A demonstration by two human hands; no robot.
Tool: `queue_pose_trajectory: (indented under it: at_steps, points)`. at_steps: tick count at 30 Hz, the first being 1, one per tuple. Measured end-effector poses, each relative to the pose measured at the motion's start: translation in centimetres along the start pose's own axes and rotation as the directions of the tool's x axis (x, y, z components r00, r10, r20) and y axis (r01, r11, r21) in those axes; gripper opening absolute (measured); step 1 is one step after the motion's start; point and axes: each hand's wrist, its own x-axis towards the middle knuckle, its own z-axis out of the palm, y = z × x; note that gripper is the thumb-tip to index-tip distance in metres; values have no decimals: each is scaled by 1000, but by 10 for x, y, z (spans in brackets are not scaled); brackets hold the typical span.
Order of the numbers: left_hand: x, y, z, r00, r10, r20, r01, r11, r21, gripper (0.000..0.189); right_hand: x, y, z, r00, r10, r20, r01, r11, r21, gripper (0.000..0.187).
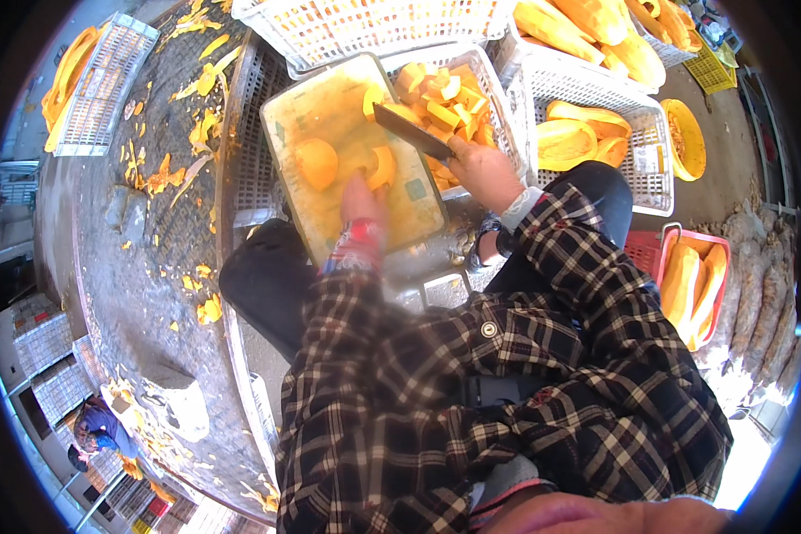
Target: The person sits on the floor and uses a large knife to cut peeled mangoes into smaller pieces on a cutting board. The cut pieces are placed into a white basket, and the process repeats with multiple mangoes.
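Note:
My right hand (484, 172) grips the handle of a broad-bladed knife (410, 131), its blade slanting over the right side of a stained cutting board (337, 87). My left hand (360, 200), blurred, is low over the board against a curved piece of peeled pumpkin (383, 168); whether its fingers close on it is unclear. To its left lies a rounded pumpkin chunk (316, 164). Another pumpkin piece (372, 100) rests near the blade tip. Beyond the board's right edge, a white plastic crate (500, 87) holds many cut pumpkin chunks (444, 103).
A white crate (661, 160) of halved pumpkins stands right, beside a yellow tub (691, 143). Farther down is a red basket (724, 267) of peeled pumpkins. Peel scraps (167, 175) litter the wet surface at left. Another person (103, 427) is at lower left.

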Motion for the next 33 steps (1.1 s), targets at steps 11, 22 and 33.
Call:
queue_pose_trajectory:
  at_steps: [11, 22, 33]
  points:
    - [4, 0, -1, 997, 23, 78, -23, 1000, -3, 39, -15, -28, -15, 957, -50, 286, 70, 996, -62, 17]
    - [3, 23, -3, 967, -178, 181, 161, 981, 105, 48, 5, -7, 4, 980, 65, 185, -53, 996, -72, 17]
    - [72, -35, -47, 904, -292, -313, 349, 926, 143, 60, 21, 22, -24, 935, 267, -235, -182, 927, 328, 31]
